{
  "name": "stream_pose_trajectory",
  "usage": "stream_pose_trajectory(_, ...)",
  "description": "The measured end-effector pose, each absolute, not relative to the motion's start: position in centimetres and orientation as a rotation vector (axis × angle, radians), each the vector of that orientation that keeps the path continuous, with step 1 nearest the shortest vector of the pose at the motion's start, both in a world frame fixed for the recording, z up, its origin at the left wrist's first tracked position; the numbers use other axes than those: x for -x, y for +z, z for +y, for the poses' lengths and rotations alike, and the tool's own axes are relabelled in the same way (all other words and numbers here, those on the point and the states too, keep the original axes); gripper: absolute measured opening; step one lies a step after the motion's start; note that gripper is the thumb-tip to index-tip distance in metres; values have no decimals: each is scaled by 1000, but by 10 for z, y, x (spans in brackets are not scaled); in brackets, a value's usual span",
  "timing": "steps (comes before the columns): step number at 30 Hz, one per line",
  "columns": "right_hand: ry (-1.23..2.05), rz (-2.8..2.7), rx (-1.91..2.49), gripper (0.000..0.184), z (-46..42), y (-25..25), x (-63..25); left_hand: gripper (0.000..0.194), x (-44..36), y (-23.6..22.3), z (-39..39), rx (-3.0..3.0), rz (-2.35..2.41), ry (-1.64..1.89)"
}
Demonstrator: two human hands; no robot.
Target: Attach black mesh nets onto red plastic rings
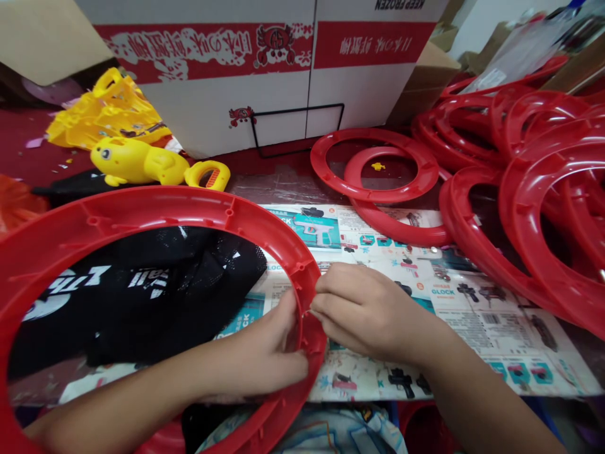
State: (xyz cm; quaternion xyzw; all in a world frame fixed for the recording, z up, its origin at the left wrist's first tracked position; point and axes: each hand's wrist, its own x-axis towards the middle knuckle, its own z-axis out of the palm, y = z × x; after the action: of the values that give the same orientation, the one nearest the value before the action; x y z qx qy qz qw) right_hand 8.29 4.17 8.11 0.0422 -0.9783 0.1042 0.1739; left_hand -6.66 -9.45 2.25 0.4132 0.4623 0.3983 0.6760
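A large red plastic ring (pixel 265 224) with ribs and small pegs inside its channel is tilted up at the left, close to me. My left hand (pixel 265 356) has reached through its opening and grips the right side of the rim, thumb across the channel. At that same rim my right hand (pixel 366 309) is closed in a pinch, fingertips against the channel. Whatever tiny piece it may hold is hidden by the fingers. Beneath the ring lies black cloth with white lettering (pixel 222 271), over a printed cardboard sheet (pixel 477 340).
Red rings (pixel 543 170) are heaped at the right, and two overlapping ones (pixel 326 161) lie at the back middle. A white-and-red carton (pixel 198 107) stands behind, with a black wire frame (pixel 297 113) before it. Left are a yellow animal-shaped toy (pixel 151 162) and yellow plastic parts (pixel 108 110).
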Motion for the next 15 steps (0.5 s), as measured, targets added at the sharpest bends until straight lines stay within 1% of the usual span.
stream_pose_trajectory(2,227,-2789,-132,29,41,82,-83,81,68,23,-93,-979,1061,889)
stream_pose_trajectory(4,185,-2799,-138,31,41,83,-82,80,68,23,-93,-990,1073,873)
stream_pose_trajectory(8,149,-2804,-178,31,42,82,-81,69,67,20,-94,-944,1087,835)
stream_pose_trajectory(11,146,-2823,-192,29,42,81,-81,65,67,19,-93,-935,1089,837)
stream_pose_trajectory(15,132,-2817,-146,28,41,79,-81,71,69,20,-90,-998,1103,873)
